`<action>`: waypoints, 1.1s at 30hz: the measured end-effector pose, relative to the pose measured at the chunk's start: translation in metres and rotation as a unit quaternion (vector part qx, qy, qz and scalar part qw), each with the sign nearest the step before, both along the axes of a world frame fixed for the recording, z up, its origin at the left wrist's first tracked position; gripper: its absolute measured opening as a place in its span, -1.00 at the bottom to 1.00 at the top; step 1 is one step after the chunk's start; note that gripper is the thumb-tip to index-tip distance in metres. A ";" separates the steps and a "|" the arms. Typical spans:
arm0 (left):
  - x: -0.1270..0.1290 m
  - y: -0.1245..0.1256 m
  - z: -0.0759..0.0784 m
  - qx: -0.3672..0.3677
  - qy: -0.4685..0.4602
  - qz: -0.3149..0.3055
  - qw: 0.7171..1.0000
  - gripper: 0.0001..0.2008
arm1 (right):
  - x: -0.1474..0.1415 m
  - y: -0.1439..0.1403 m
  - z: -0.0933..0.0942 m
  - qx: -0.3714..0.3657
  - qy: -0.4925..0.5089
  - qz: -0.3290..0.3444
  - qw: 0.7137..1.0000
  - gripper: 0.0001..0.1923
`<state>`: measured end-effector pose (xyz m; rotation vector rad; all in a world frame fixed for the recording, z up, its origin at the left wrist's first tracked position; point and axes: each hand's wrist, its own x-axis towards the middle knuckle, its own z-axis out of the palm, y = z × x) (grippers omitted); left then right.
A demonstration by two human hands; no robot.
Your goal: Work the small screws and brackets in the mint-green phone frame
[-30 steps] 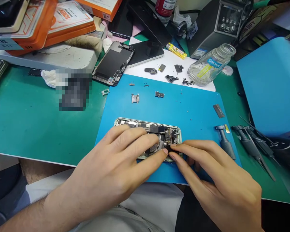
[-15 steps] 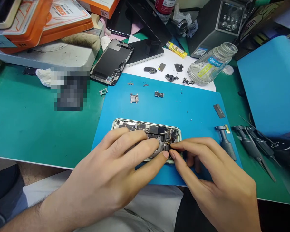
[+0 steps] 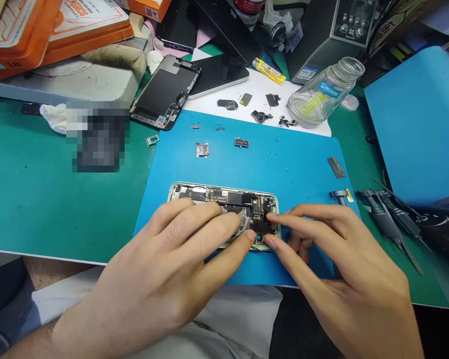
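Near the front edge of the blue mat [image 3: 307,159] lies the opened phone [image 3: 224,212], its circuitry exposed. The left hand [image 3: 172,279] rests flat across it, fingers loosely spread, gripping nothing. The right hand [image 3: 344,279] presses fingertips [image 3: 271,242] against the phone's right end (whether they pinch a part, I cannot tell).

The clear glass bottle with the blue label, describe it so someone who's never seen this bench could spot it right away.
Start at the big blue silicone work mat in the middle of the green bench. Beyond its far right corner lies a white sheet strewn with small dark phone parts. The clear glass bottle with the blue label lies tilted at that sheet's right end; it is the only see-through thing there.
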<state>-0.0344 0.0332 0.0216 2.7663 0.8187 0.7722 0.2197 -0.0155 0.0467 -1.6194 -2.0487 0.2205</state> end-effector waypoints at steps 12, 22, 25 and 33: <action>0.000 0.002 0.003 -0.001 0.019 -0.011 1.000 -0.59 | -0.004 0.001 -0.004 0.003 0.009 -0.024 1.000 -0.85; 0.001 0.001 0.000 -0.009 0.029 -0.013 0.999 -0.58 | -0.007 -0.001 -0.002 0.004 -0.005 -0.035 0.999 -0.91; 0.002 0.001 0.001 -0.014 0.037 -0.012 0.999 -0.59 | -0.007 -0.001 0.001 -0.007 -0.026 -0.025 0.999 -0.94; 0.004 0.002 0.002 -0.014 0.047 -0.009 0.999 -0.61 | 0.001 -0.004 -0.005 0.020 -0.048 -0.002 0.999 -0.84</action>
